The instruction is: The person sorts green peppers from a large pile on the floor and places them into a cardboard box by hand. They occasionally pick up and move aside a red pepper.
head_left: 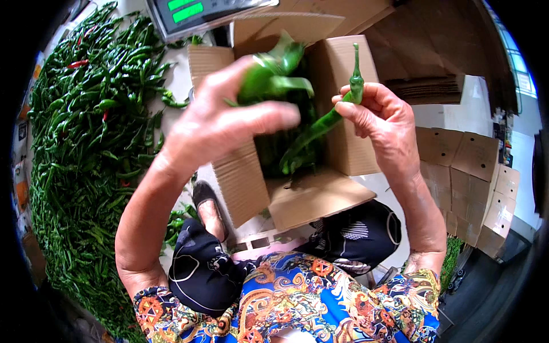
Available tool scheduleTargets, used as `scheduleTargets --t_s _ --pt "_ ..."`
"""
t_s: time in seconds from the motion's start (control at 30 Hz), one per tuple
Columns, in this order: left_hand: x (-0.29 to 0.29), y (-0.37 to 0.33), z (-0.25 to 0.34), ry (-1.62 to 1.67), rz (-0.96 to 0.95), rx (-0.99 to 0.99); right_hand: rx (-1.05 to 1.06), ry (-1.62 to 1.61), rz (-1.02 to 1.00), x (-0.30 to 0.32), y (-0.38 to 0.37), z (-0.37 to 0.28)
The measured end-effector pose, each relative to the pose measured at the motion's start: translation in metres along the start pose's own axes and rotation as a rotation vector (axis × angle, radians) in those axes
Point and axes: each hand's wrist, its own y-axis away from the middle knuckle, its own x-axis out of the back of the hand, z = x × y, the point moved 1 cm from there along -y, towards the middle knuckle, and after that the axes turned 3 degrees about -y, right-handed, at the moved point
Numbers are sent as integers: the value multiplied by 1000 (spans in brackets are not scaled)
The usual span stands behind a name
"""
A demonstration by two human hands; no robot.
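An open cardboard box (320, 200) stands between my knees, its flaps folded out and green peppers lying in its shadowed inside. Over its right side, my right hand (380, 117) pinches one long, curved green chili pepper (325, 123) between thumb and fingers, stem end up. My left hand (229, 111), smeared by motion, is above the box's left part with several green chili peppers (277, 68) in its grip. Its thumb sticks out toward the right, and the peppers partly hide its fingers.
A large heap of green chili peppers (91, 171), with a few red ones, covers the floor at left. Beyond the box stands a scale (211, 14) with a lit green display. Several cardboard boxes (472, 166) stand at right, near more green peppers (452, 254).
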Motion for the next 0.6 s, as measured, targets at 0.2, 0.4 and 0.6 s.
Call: scheduleTargets --t_s 0.2,0.4,0.6 --pt "-45 12 16 -532 -64 -277 135 -160 -11 -1 32 -25" --pt "-61 38 59 -230 -17 -138 105 -442 -160 -10 48 -39" --pt "-28 92 75 -401 -58 25 -61 -519 -271 -36 59 -31"
